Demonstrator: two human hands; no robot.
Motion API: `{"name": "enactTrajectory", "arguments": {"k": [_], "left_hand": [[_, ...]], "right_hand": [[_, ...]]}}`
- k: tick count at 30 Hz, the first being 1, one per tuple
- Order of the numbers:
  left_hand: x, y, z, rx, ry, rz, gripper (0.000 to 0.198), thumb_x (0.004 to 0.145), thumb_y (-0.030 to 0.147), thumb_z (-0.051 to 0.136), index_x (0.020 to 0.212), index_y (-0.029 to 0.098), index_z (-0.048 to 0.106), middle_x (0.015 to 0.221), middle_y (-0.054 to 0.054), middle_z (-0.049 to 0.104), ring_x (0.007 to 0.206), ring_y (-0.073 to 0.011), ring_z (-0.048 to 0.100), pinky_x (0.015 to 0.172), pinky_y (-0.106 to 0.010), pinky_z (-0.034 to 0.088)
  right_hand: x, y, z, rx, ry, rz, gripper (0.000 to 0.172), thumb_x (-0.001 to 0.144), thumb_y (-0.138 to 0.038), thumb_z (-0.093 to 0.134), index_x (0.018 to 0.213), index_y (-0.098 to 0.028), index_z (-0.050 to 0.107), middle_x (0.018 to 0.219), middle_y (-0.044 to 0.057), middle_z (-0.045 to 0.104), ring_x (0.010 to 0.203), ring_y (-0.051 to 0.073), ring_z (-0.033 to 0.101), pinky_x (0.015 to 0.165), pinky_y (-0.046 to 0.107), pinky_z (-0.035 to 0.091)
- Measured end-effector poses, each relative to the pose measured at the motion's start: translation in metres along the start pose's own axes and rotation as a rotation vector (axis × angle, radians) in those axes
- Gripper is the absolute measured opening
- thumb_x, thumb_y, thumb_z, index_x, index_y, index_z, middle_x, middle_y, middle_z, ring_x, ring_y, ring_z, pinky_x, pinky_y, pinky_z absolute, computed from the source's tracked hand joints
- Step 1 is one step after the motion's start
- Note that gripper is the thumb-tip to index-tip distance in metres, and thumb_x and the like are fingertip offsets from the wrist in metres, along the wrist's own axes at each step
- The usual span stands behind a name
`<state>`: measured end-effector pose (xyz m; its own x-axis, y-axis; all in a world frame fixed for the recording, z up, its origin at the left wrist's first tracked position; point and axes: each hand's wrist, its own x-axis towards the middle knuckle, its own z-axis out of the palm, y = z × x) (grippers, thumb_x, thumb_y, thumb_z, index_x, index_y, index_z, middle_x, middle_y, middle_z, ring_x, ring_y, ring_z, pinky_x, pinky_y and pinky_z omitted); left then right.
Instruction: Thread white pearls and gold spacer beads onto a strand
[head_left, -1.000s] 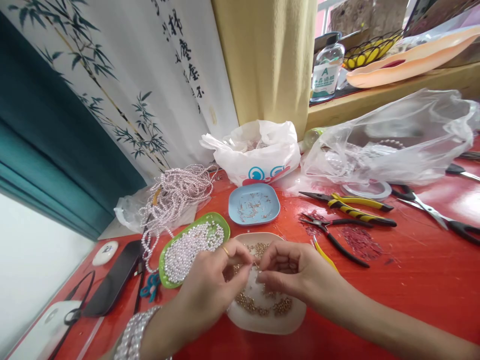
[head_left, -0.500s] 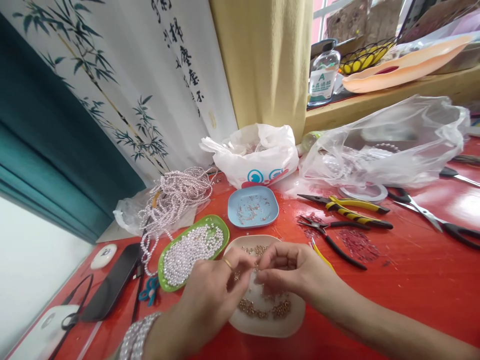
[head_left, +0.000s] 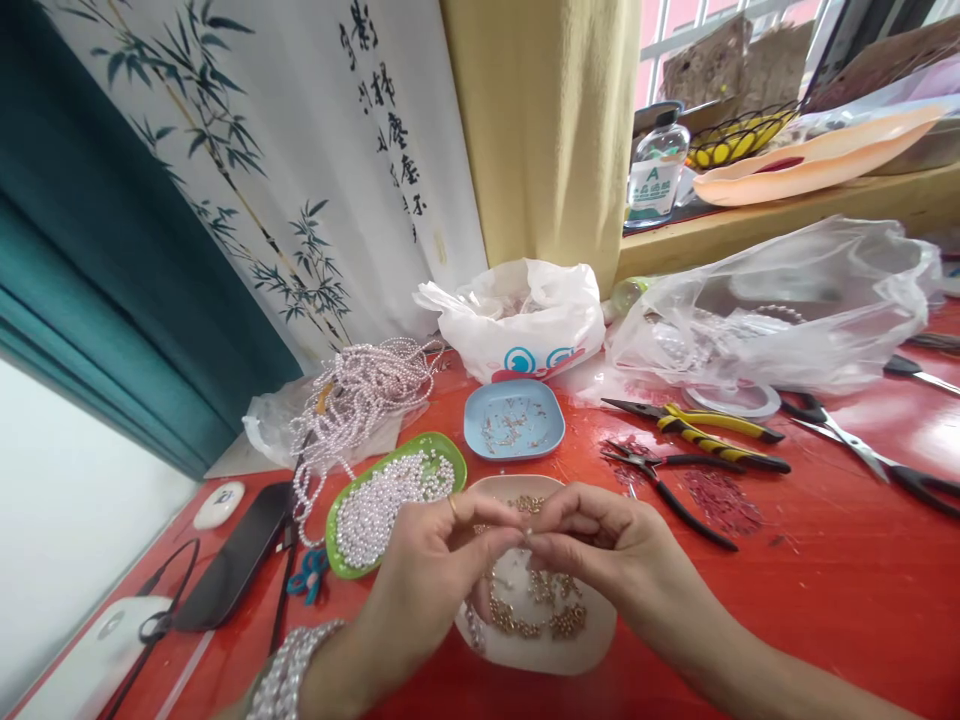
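Observation:
My left hand (head_left: 442, 570), with a gold ring and several pearl bracelets (head_left: 292, 672), is closed in a pinch. My right hand (head_left: 600, 535) is pinched too, and the fingertips of both hands meet over the cream tray (head_left: 540, 657). A tiny pale bead (head_left: 528, 533) shows between them; any thread there is too fine to see. Below my left fingers, a short string of pinkish beads (head_left: 474, 630) hangs at the tray's left side. Small gold beads (head_left: 568, 620) lie in clusters in the tray. Left of it, white pearl beads (head_left: 382, 510) fill a green tray (head_left: 336, 565).
Behind the hands stands a blue tray (head_left: 551, 447) with small metal bits. Pliers (head_left: 705, 435), cutters (head_left: 660, 470) and scissors (head_left: 851, 440) lie right. Pearl strands (head_left: 367, 390), a phone (head_left: 232, 560) and cables are left; plastic bags (head_left: 525, 320) stand behind.
The fingertips of both hands have come together, and the pale bead between them now shows. More gold beads and the hanging string are visible. The view has shifted slightly.

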<state>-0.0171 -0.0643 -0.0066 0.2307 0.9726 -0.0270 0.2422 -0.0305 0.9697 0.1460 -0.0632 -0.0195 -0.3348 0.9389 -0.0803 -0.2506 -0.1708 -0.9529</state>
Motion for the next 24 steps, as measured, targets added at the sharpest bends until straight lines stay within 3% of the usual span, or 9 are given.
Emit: {"name": "enactTrajectory", "arguments": {"k": [3, 6, 9, 14, 19, 24], "left_hand": [[-0.002, 0.001, 0.0, 0.143, 0.014, 0.19, 0.014, 0.077, 0.027, 0.058, 0.082, 0.019, 0.068, 0.072, -0.003, 0.069, 0.036, -0.0075, 0.054, 0.032, -0.017, 0.044], [-0.002, 0.003, 0.0, 0.293, 0.016, 0.395, 0.016, 0.078, 0.022, 0.057, 0.09, 0.022, 0.068, 0.085, -0.003, 0.071, 0.062, -0.0133, 0.065, 0.054, -0.023, 0.055], [-0.002, 0.003, -0.002, 0.402, -0.006, 0.523, 0.02, 0.08, 0.019, 0.056, 0.097, 0.021, 0.066, 0.086, -0.004, 0.071, 0.076, -0.0151, 0.066, 0.068, -0.025, 0.054], [-0.003, -0.003, -0.005, 0.636, -0.037, 0.684, 0.023, 0.084, 0.016, 0.049, 0.103, 0.016, 0.063, 0.074, -0.005, 0.069, 0.059, -0.0114, 0.062, 0.052, -0.021, 0.05], [-0.002, -0.009, -0.007, 0.981, 0.051, 0.896, 0.025, 0.084, 0.014, 0.046, 0.104, 0.01, 0.061, 0.049, 0.0, 0.056, 0.041, -0.0114, 0.049, 0.038, -0.023, 0.038], [0.001, -0.01, -0.009, 0.809, 0.177, 0.964, 0.019, 0.083, 0.017, 0.051, 0.095, 0.011, 0.065, 0.05, 0.0, 0.059, 0.042, -0.01, 0.051, 0.04, -0.022, 0.04]], "right_hand": [[0.0, 0.001, 0.001, 0.027, 0.007, 0.021, 0.028, 0.061, -0.039, 0.072, 0.065, -0.018, 0.055, 0.058, -0.003, 0.06, 0.053, 0.008, 0.055, 0.05, 0.019, 0.043], [-0.002, -0.001, 0.002, 0.048, 0.021, 0.028, 0.031, 0.062, -0.04, 0.072, 0.068, -0.019, 0.051, 0.054, -0.005, 0.059, 0.051, 0.008, 0.055, 0.05, 0.02, 0.043], [-0.004, -0.002, 0.002, 0.046, 0.013, 0.022, 0.032, 0.064, -0.039, 0.07, 0.071, -0.019, 0.046, 0.053, -0.005, 0.059, 0.049, 0.008, 0.055, 0.049, 0.019, 0.042], [-0.007, 0.003, 0.003, -0.061, -0.002, 0.02, 0.024, 0.072, -0.035, 0.064, 0.073, -0.02, 0.045, 0.052, -0.006, 0.057, 0.048, 0.007, 0.053, 0.047, 0.017, 0.039], [-0.011, 0.005, 0.004, -0.322, -0.002, -0.065, 0.013, 0.085, -0.03, 0.043, 0.081, -0.019, 0.047, 0.056, -0.003, 0.058, 0.051, 0.01, 0.054, 0.048, 0.02, 0.041], [-0.01, -0.009, -0.015, -0.871, 0.002, -0.314, 0.016, 0.085, -0.023, 0.038, 0.09, -0.02, 0.052, 0.072, 0.002, 0.066, 0.063, 0.015, 0.061, 0.057, 0.027, 0.047]]}}
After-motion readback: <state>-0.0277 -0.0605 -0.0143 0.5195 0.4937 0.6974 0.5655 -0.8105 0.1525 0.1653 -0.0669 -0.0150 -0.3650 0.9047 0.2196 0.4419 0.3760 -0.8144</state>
